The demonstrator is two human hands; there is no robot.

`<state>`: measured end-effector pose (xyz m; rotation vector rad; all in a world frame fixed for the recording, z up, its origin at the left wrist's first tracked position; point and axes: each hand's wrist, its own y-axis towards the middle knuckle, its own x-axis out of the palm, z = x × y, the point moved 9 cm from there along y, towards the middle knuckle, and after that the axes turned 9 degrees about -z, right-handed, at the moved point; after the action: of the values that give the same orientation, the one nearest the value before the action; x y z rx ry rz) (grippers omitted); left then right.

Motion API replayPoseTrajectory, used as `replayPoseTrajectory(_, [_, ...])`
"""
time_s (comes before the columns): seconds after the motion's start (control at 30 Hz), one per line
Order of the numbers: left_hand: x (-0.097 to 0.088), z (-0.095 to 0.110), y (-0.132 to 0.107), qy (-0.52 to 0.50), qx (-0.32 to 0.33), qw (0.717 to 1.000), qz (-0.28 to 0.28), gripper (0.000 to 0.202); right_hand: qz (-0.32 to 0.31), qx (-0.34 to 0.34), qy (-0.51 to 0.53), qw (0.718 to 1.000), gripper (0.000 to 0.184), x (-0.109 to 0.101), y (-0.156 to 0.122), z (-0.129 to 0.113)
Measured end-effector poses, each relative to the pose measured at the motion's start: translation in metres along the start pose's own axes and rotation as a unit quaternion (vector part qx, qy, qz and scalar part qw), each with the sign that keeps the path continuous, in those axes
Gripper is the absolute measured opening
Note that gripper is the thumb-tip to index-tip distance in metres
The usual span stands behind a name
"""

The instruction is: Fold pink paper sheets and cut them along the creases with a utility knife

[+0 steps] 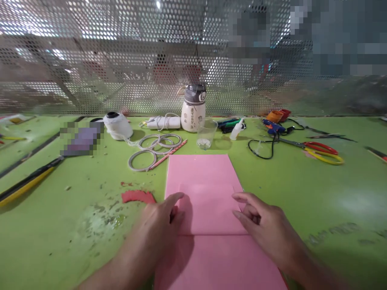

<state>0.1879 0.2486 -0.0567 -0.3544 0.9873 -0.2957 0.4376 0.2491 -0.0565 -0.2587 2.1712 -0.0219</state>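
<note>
A pink sheet (pixel 202 173) lies flat on the green table (pixel 302 193), its near part folded over onto itself with a crease across the middle. My left hand (pixel 161 223) rests on the folded flap at its left side, fingers bent and pressing down. My right hand (pixel 260 221) presses the flap's right side, fingers curled with the tips on the paper. Neither hand lifts anything off the table.
A red scalloped paper scrap (pixel 138 196) lies left of the sheet. Behind it are tape rings (pixel 152 149), a pencil (pixel 169 154), a thread spool (pixel 116 125), a white bottle (pixel 193 108), a clear cup (pixel 206 133), scissors (pixel 320 151), a glue gun (pixel 273 128) and a perforated metal screen.
</note>
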Motion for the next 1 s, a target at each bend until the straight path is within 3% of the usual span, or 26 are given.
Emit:
replayPoseTrajectory(0.4, [-0.001, 0.015, -0.005, 0.039, 0.086, 0.995, 0.046, 0.025, -0.031, 0.012, -0.015, 0.999, 0.029, 0.003, 0.008, -0.003])
replayPoseTrajectory(0.5, [-0.002, 0.019, -0.007, 0.032, 0.119, 0.990, 0.065, 0.026, -0.018, -0.007, -0.044, 0.999, 0.028, 0.002, 0.007, -0.006])
replayPoseTrajectory(0.7, [-0.002, 0.023, -0.008, 0.050, 0.125, 0.988, 0.074, 0.026, -0.002, -0.068, -0.125, 0.990, 0.029, 0.010, 0.003, -0.015])
replayPoseTrajectory(1.0, [0.008, 0.024, -0.006, 0.173, 0.143, 0.970, 0.092, 0.024, -0.003, -0.064, -0.239, 0.969, 0.029, 0.018, 0.001, -0.022])
